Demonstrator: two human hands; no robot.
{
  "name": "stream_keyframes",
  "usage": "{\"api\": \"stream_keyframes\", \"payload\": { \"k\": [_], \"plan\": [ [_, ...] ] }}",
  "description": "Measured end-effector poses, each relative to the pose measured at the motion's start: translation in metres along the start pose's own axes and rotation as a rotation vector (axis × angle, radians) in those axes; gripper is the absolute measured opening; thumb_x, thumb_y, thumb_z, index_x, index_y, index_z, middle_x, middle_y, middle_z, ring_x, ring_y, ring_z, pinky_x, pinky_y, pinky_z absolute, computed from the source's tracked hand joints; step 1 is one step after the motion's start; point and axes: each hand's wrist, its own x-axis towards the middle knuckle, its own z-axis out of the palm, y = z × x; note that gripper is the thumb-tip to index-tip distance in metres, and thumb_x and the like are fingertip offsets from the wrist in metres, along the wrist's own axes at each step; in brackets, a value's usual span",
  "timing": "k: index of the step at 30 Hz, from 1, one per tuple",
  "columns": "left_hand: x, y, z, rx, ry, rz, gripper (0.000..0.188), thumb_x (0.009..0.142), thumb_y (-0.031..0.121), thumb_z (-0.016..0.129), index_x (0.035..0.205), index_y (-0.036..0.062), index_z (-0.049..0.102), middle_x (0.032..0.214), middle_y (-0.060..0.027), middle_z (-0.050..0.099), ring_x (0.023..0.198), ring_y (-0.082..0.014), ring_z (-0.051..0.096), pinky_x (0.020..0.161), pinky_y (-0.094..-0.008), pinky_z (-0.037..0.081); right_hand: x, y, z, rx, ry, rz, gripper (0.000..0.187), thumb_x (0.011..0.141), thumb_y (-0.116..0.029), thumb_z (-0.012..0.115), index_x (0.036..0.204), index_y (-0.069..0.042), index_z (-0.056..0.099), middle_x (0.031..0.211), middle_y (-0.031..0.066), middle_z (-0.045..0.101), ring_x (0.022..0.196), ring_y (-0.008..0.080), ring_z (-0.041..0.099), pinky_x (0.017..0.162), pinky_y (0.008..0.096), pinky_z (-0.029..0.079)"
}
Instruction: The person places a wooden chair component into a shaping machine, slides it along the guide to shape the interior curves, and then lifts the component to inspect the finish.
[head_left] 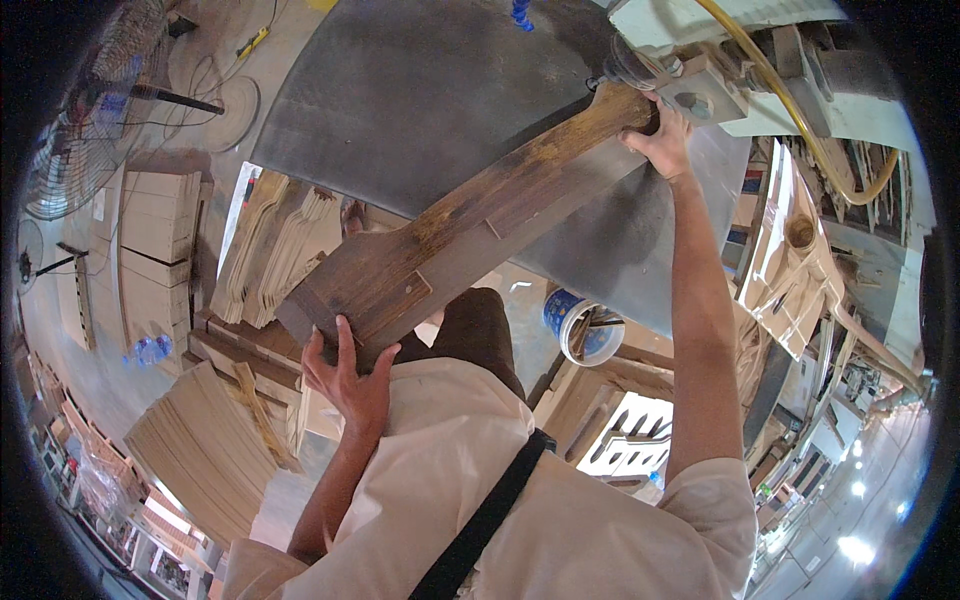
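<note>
A long, dark brown wooden board (470, 215) with one curved edge lies slantwise across the view, from lower left to upper right. It is above the dark worktable (370, 90), and its near end reaches out past the table edge. My left hand (350, 380) grips the lower-left end, thumb and fingers spread around it. At the upper-right end, my right hand (662, 140) is wrapped around the board's tip. Close beside that tip is a dark round machine part (630, 65); whether the two touch I cannot tell.
A blue-and-white bucket (590, 338) with sticks inside hangs or stands by the table's near edge. Stacked curved wooden parts (275, 245) and more boards (205, 450) lie to the left. A yellow hose (770, 75) loops at upper right. A standing fan (95, 120) is at far left.
</note>
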Motion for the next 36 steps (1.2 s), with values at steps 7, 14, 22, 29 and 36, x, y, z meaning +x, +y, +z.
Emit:
{"api": "stream_keyframes", "payload": {
  "k": [7, 14, 22, 29, 36],
  "plan": [
    [0.002, -0.001, 0.002, -0.014, -0.019, 0.001, 0.087, 0.068, 0.042, 0.090, 0.146, 0.0229, 0.054, 0.141, -0.0219, 0.040, 0.131, -0.0408, 0.038, 0.108, -0.0579, 0.027, 0.009, -0.005, -0.002, 0.088, 0.058, -0.094, 0.065, 0.062, -0.034, 0.082, 0.119, -0.007, 0.065, 0.091, 0.0114, 0.073, 0.095, 0.0292, 0.067, 0.093, 0.0411, 0.042],
    [0.015, 0.008, 0.005, -0.014, 0.011, -0.006, 0.086, 0.063, 0.037, 0.092, 0.141, 0.0204, 0.059, 0.139, -0.0199, 0.042, 0.130, -0.0399, 0.039, 0.107, -0.0550, 0.028, 0.012, 0.016, 0.002, 0.280, -0.232, 0.232, 0.047, 0.069, -0.038, 0.082, 0.098, -0.002, 0.071, 0.079, 0.0071, 0.071, 0.079, 0.0214, 0.067, 0.078, 0.0360, 0.050],
    [0.042, 0.022, 0.007, 0.004, 0.020, -0.024, 0.087, 0.064, 0.036, 0.091, 0.143, 0.0221, 0.057, 0.144, -0.0201, 0.041, 0.132, -0.0405, 0.038, 0.108, -0.0538, 0.029, 0.025, 0.037, 0.024, 0.633, -0.392, 0.249, 0.045, 0.078, -0.034, 0.081, 0.107, -0.002, 0.068, 0.100, 0.0053, 0.070, 0.094, 0.0172, 0.065, 0.085, 0.0341, 0.051],
    [0.083, 0.017, 0.014, 0.043, -0.012, 0.038, 0.084, 0.071, 0.044, 0.085, 0.145, 0.0227, 0.053, 0.145, -0.0202, 0.041, 0.133, -0.0404, 0.039, 0.107, -0.0539, 0.029, 0.022, 0.161, 0.099, 0.767, -0.497, 0.086, 0.049, 0.102, -0.038, 0.049, 0.131, 0.001, 0.055, 0.134, 0.0077, 0.054, 0.128, 0.0227, 0.048, 0.115, 0.0418, 0.031],
    [0.168, 0.008, 0.025, 0.102, -0.011, 0.265, 0.079, 0.080, 0.062, 0.070, 0.148, 0.0247, 0.050, 0.147, -0.0205, 0.040, 0.133, -0.0413, 0.040, 0.107, -0.0584, 0.029, -0.016, 0.182, 0.104, 0.918, 0.001, 0.107, 0.044, 0.100, -0.034, 0.047, 0.128, -0.002, 0.056, 0.128, 0.0163, 0.061, 0.120, 0.0325, 0.058, 0.106, 0.0557, 0.045]
  ]
}}
